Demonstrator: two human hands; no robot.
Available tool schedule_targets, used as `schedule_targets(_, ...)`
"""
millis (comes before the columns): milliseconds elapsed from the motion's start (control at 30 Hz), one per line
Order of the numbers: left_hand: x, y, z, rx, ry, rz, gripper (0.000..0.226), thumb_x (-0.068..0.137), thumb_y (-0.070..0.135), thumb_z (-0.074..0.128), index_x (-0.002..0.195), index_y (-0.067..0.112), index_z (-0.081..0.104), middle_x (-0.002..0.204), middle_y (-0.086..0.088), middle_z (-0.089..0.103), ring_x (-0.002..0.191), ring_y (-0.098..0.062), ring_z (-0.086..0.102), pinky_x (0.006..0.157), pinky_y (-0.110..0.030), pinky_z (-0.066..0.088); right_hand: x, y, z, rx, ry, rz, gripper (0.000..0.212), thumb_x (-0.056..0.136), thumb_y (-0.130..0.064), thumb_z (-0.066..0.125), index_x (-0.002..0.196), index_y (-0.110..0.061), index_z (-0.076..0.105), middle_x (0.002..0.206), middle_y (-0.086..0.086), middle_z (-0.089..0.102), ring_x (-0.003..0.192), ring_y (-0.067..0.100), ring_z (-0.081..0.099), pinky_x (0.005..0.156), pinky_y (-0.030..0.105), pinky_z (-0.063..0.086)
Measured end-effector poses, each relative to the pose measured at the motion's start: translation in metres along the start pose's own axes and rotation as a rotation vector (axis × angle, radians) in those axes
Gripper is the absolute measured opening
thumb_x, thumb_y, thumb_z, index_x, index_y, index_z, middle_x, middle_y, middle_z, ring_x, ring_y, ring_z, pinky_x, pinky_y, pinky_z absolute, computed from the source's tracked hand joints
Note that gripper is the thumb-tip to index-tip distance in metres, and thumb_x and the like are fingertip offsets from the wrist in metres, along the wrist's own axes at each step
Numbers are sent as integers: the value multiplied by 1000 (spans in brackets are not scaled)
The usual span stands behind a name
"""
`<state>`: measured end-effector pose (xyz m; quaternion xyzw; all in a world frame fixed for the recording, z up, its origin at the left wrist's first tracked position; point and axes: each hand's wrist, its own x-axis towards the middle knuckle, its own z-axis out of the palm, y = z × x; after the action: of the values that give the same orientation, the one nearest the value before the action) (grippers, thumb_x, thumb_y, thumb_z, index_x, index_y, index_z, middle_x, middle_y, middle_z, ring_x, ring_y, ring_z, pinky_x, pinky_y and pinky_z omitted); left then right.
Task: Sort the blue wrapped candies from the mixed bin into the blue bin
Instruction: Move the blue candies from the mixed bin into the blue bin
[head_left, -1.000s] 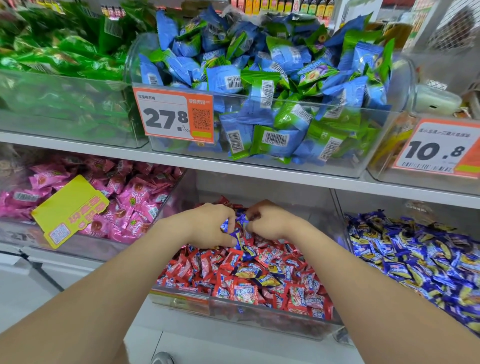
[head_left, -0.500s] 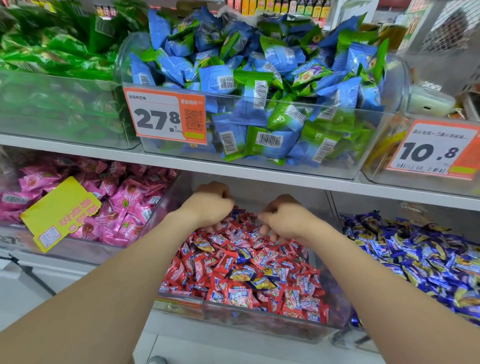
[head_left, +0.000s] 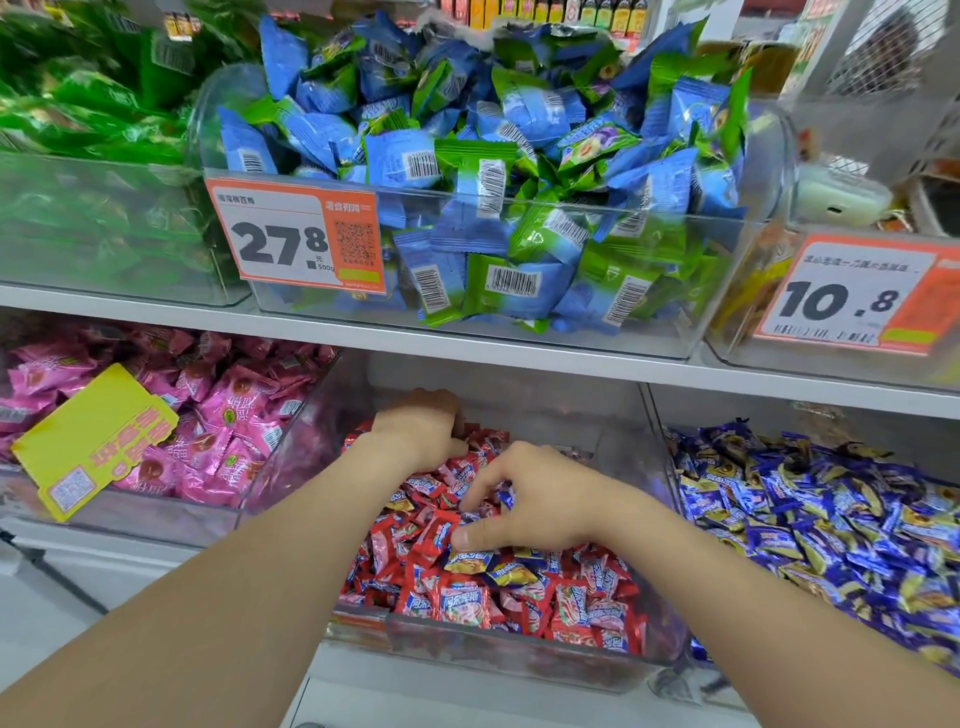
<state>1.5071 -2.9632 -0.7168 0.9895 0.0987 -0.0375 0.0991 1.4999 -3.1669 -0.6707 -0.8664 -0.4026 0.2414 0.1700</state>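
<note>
The mixed bin (head_left: 519, 660) is a clear tub on the lower shelf, full of red wrapped candies with a few blue and yellow ones (head_left: 470, 561) near the front. Both hands are inside it. My left hand (head_left: 423, 431) is curled at the back of the pile, its fingers hidden. My right hand (head_left: 530, 501) sits mid-pile, thumb and fingers pinching small blue wrapped candies (head_left: 480, 512). The blue bin (head_left: 831, 519), heaped with blue and gold candies, stands directly to the right.
A pink candy bin (head_left: 208, 426) with a yellow tag (head_left: 96, 441) sits to the left. The upper shelf (head_left: 519, 358) overhangs the bins, carrying a blue and green packet bin (head_left: 493, 208), a green packet bin (head_left: 93, 156) and orange price tags.
My right hand has moved forward and down into the middle of the pile and now pinches blue candies. My left hand stayed at the back of the mixed bin.
</note>
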Motion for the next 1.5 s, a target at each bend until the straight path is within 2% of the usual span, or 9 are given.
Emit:
schedule_targets(200, 1, -6, 4, -28, -86, -43, 40, 90, 52, 75, 114, 22, 63, 116, -2, 65, 106, -27, 62, 93, -39, 54, -1, 7, -1, 14, 26, 8, 27, 93, -41, 69, 77, -22, 78, 82, -11, 77, 81, 14, 71, 78, 33, 59)
schedule_targets(367, -5, -7, -4, -176, -25, 17, 21, 99, 35, 65, 96, 17, 55, 97, -3, 60, 94, -29, 59, 74, -32, 42, -8, 9, -19, 77, 190, 102, 42, 101, -37, 47, 64, -19, 39, 59, 0, 35, 54, 17, 32, 53, 32, 29)
schedule_targets(500, -8, -16, -3, -220, 1, -7, 15, 95, 36, 64, 91, 24, 55, 93, -1, 63, 91, -28, 62, 80, -35, 53, -6, 17, -23, -60, 210, 147, 67, 103, -61, 51, 66, -5, 52, 54, 8, 49, 50, 19, 42, 54, 38, 37)
schedule_targets(600, -8, -17, -1, -139, 50, -21, 29, 93, 57, 63, 86, 30, 56, 93, 2, 64, 89, -25, 63, 82, -38, 57, -1, 21, -23, -25, 174, 193, 56, 101, -51, 62, 81, 0, 73, 65, 7, 72, 42, 6, 51, 52, 28, 46)
schedule_targets(767, 1, -13, -1, -116, 138, -42, 25, 103, 42, 57, 105, 19, 67, 114, -10, 69, 100, -35, 66, 85, -44, 58, 10, 27, -24, 241, 133, 255, 23, 100, -19, 55, 107, -5, 73, 82, -1, 80, 56, 21, 47, 47, 25, 43)
schedule_targets(933, 7, -5, 2, -114, 68, 21, 18, 99, 31, 66, 111, 19, 72, 118, -9, 70, 105, -32, 66, 90, -41, 57, 37, 41, -10, -125, 273, 225, 27, 95, -33, 53, 96, -17, 74, 95, 8, 76, 78, 25, 70, 70, 35, 60)
schedule_targets(1200, 4, -3, 0, -104, 31, 13, 9, 89, 28, 75, 91, 26, 66, 109, -3, 71, 100, -28, 67, 84, -35, 57, 64, 40, -2, -317, 45, 365, 47, 99, -48, 65, 67, -18, 49, 71, 2, 55, 65, 21, 55, 60, 29, 45)
schedule_targets(1333, -1, -3, -9, -277, 53, 23, 20, 92, 23, 70, 82, 18, 53, 88, -1, 60, 87, -27, 58, 67, -33, 44, 55, 36, -7, -408, 101, 450, 34, 86, -39, 84, 88, -13, 62, 96, 5, 70, 84, 27, 68, 75, 34, 57)
schedule_targets(1500, -15, 1, -21, -419, 121, -31, 24, 91, 30, 66, 81, 17, 48, 84, -5, 60, 76, -26, 53, 60, -34, 39, 69, 29, -3, -218, 229, 295, 22, 92, -33, 68, 108, -20, 76, 111, 7, 74, 98, 31, 71, 86, 39, 61)
